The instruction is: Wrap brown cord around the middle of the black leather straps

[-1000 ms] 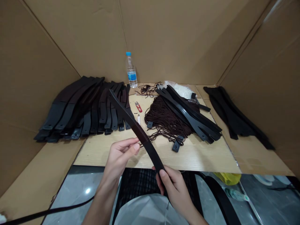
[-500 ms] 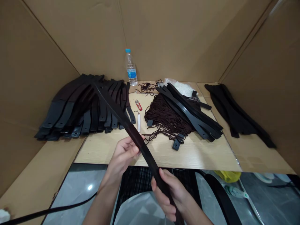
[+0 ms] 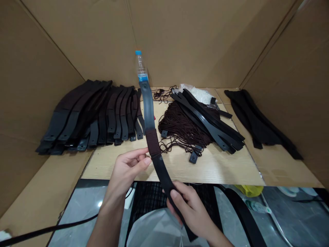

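Note:
A long, curved black strip [image 3: 162, 168] slants upward in front of me, with a band of dark brown cord [image 3: 153, 143] wound around its middle. Its far end is bare, with a small hole, and overlaps the water bottle. My right hand [image 3: 189, 204] grips the lower part, thumb on top and fingers beneath. At the strip's left edge, my left hand [image 3: 132, 164] pinches by the lower border of the cord winding; whether a loose cord end is between those fingertips is hidden. A tangled brown cord heap [image 3: 177, 123] lies just beyond, to the right.
Several cord-wound strips [image 3: 77, 113] are piled at left. Bare strips [image 3: 205, 120] lie over the cord heap, and more black pieces [image 3: 257, 120] rest at right. A bottle [image 3: 142, 68] and a clear plastic bag [image 3: 196, 94] stand at the back. Cardboard walls [image 3: 185, 41] enclose the table.
The strip has been turned from edge-on so its broad face shows, and its far end has swung right, away from the left pile. It now covers most of the red snips and white marker.

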Action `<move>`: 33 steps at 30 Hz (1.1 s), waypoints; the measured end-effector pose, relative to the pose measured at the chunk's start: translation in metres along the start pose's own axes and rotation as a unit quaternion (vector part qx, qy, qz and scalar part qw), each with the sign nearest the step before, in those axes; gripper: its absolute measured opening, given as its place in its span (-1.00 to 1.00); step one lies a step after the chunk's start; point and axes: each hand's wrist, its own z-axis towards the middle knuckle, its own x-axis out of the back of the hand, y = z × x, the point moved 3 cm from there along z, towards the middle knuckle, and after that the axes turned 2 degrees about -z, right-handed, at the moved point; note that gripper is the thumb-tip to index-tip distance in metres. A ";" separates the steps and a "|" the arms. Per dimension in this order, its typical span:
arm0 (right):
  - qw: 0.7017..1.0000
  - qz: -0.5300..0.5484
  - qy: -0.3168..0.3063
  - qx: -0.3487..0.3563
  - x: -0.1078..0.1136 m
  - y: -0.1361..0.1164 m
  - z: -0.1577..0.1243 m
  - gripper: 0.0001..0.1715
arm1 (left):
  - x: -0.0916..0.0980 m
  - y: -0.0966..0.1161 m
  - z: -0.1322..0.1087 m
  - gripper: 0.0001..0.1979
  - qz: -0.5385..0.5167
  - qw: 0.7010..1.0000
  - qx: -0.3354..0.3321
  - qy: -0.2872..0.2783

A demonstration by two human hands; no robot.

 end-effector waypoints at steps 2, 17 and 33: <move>0.987 0.140 -0.066 -0.042 -0.004 0.004 0.002 -0.46 | -0.003 0.000 0.002 -0.60 -0.033 0.998 0.015 -0.049; 0.977 -0.168 0.111 0.072 0.009 0.003 0.007 -0.71 | -0.002 -0.004 0.003 -0.56 -0.028 0.998 0.029 -0.050; 0.945 0.282 -0.150 -0.067 -0.012 0.026 0.016 -0.29 | -0.010 -0.010 0.004 -0.60 -0.080 0.995 -0.017 -0.060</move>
